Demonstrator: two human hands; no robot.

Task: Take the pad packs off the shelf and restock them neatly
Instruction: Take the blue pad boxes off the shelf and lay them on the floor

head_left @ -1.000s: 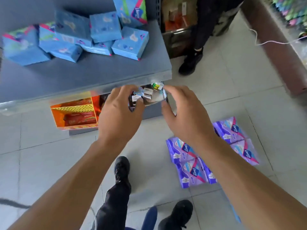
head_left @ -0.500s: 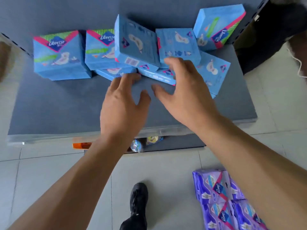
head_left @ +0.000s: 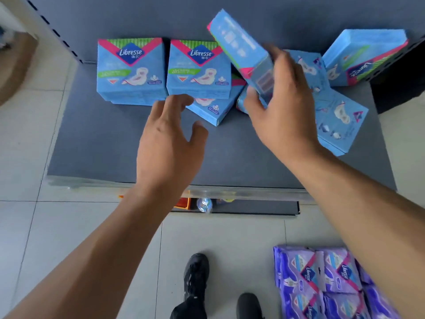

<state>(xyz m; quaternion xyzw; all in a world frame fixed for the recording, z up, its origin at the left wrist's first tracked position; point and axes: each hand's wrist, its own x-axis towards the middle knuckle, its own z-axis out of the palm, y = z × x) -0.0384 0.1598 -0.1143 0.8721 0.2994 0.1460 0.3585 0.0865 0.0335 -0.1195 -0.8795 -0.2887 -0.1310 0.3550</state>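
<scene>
Grey shelf, left to right: two blue packs upright and squared at the back; left hand empty, fingers spread, just before a tumbled pack; right hand gripping a tilted blue pack, lifted above the jumble. Step in hand: removal; next move likely calls for carrying it clear, perhaps down beside the purple packs on the floor

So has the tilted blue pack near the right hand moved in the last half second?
Yes. The right hand grips the blue pack, now raised off the pile beside the two upright packs.
</scene>
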